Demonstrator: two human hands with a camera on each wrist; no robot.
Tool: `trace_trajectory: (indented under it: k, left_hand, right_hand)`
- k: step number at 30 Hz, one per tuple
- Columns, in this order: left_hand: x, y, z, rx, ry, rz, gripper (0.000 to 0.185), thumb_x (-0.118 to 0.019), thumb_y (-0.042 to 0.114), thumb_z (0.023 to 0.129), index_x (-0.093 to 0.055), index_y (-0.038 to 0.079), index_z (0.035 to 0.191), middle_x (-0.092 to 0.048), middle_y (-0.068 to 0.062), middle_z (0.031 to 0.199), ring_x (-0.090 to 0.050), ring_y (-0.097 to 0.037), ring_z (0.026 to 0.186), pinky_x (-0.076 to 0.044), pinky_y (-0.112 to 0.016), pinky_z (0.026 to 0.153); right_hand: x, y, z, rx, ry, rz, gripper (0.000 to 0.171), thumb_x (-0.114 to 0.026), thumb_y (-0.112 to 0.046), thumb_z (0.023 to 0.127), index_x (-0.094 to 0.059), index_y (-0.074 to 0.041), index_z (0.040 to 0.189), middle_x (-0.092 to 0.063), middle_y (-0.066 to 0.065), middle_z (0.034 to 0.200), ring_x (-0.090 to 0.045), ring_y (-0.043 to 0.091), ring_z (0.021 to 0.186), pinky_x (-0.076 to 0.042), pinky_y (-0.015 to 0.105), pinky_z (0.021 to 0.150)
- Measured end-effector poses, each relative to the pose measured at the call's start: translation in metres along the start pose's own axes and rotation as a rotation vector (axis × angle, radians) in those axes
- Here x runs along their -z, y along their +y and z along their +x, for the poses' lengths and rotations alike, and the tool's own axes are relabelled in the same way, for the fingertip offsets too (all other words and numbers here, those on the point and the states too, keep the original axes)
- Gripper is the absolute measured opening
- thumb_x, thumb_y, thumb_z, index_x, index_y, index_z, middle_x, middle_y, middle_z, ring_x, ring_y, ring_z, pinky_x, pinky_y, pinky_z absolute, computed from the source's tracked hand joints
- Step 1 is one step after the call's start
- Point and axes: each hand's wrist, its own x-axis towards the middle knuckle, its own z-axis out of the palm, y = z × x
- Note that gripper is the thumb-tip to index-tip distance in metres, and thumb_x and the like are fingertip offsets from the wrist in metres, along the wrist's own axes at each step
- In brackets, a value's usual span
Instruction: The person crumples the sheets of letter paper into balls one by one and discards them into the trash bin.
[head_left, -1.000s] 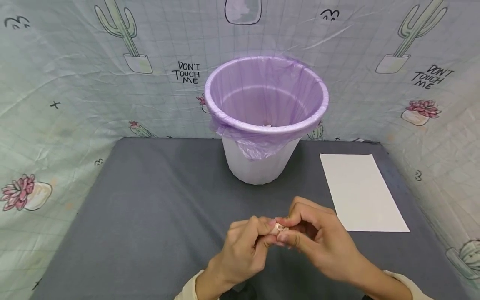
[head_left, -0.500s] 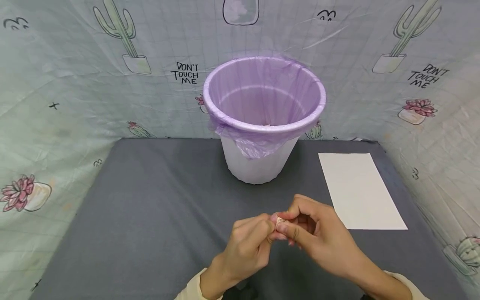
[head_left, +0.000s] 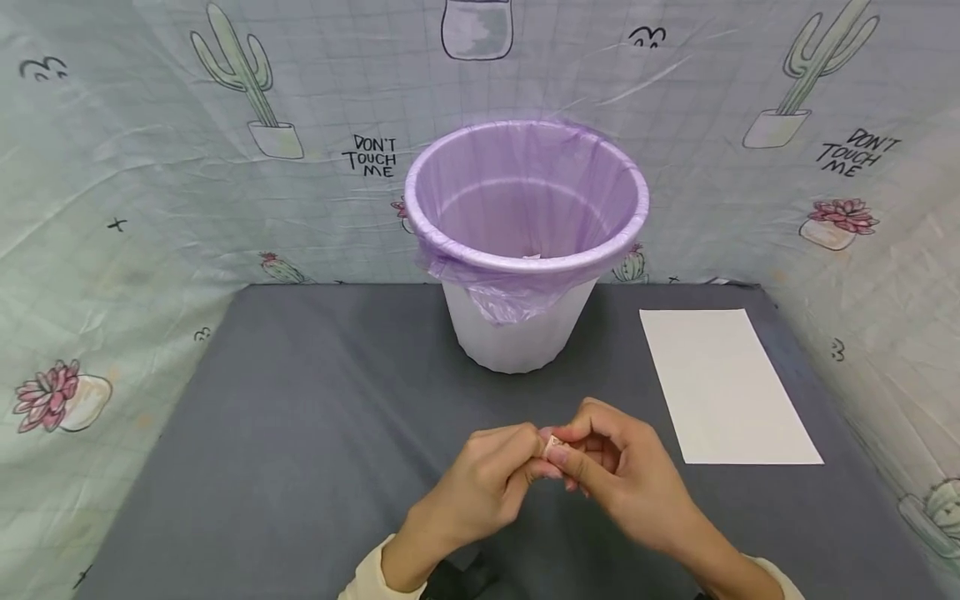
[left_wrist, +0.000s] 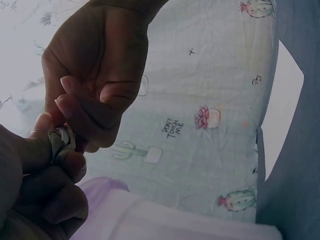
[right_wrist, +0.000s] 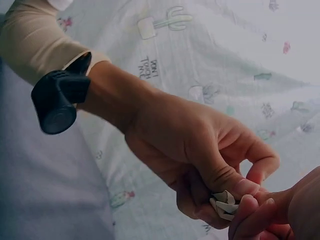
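Observation:
A small crumpled wad of pale paper [head_left: 553, 444] is between my two hands, low in the middle of the head view. My left hand [head_left: 487, 475] pinches its left side with thumb and forefinger. From the right, my right hand [head_left: 630, 475] pinches the same wad, its thumb lying over the front. In the left wrist view the folded paper wad [left_wrist: 62, 142] shows creased edges. Thin layered folds of the paper wad [right_wrist: 224, 205] stick out beside the fingertips in the right wrist view. Fingers hide most of it.
A white bin [head_left: 510, 342] with a purple bag liner [head_left: 525, 158] stands at the back; a small pale scrap [head_left: 532, 257] lies inside. A flat white sheet of paper [head_left: 731, 387] lies to the right on the grey cloth [head_left: 300, 417]. Cactus-print curtain [head_left: 187, 200] surrounds the table.
Both hands keep hold of the paper wad and work it at the fingertips; less of it shows than a second ago. The head view has shifted slightly.

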Motion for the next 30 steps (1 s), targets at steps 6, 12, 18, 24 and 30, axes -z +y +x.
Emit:
trace_trajectory:
  k: [6,12,18,24,30]
  left_hand:
    - [0.004,0.003,0.002,0.000,-0.047,-0.002,0.023,-0.043,0.023,0.100,-0.047,0.004,0.086,-0.044,0.000,0.067,-0.041,-0.005,0.058,-0.038,-0.008,0.058]
    - [0.009,0.006,0.003,0.019,-0.096,0.011,0.020,-0.045,0.020,0.100,-0.048,0.005,0.087,-0.051,0.000,0.071,-0.047,-0.005,0.061,-0.042,-0.006,0.063]
    - [0.015,0.003,0.012,-0.012,-0.156,0.032,0.017,-0.049,0.018,0.099,-0.048,0.007,0.087,-0.055,0.002,0.075,-0.054,-0.003,0.067,-0.044,-0.007,0.069]
    - [0.022,0.005,0.024,-0.063,-0.216,0.025,0.015,-0.051,0.007,0.099,-0.045,0.008,0.085,-0.053,0.004,0.071,-0.047,-0.002,0.062,-0.039,-0.006,0.065]
    - [0.031,0.009,0.035,-0.114,-0.207,0.150,0.018,-0.044,0.001,0.099,-0.041,0.007,0.082,-0.039,0.003,0.063,-0.033,-0.003,0.053,-0.028,-0.008,0.053]
  right_hand:
    - [-0.006,-0.005,-0.004,0.056,0.067,-0.058,0.020,-0.063,0.012,0.086,-0.065,-0.006,0.092,-0.057,0.005,0.084,-0.057,0.015,0.056,-0.049,0.024,0.046]
    - [-0.003,-0.006,-0.004,0.034,0.036,0.012,0.017,-0.063,0.011,0.086,-0.065,-0.003,0.094,-0.057,0.009,0.085,-0.060,0.015,0.059,-0.053,0.028,0.049]
    - [0.009,-0.008,-0.001,-0.022,-0.011,0.121,0.013,-0.065,0.012,0.084,-0.065,0.001,0.092,-0.056,0.010,0.081,-0.060,0.019,0.059,-0.054,0.032,0.053]
    - [0.014,-0.016,0.003,-0.078,-0.014,0.119,0.014,-0.071,0.008,0.081,-0.062,-0.002,0.080,-0.061,0.012,0.082,-0.060,0.020,0.054,-0.053,0.032,0.047]
    - [0.011,-0.026,0.014,0.082,-0.019,0.082,0.019,-0.070,0.013,0.080,-0.063,-0.005,0.081,-0.058,0.008,0.078,-0.057,0.017,0.053,-0.050,0.028,0.045]
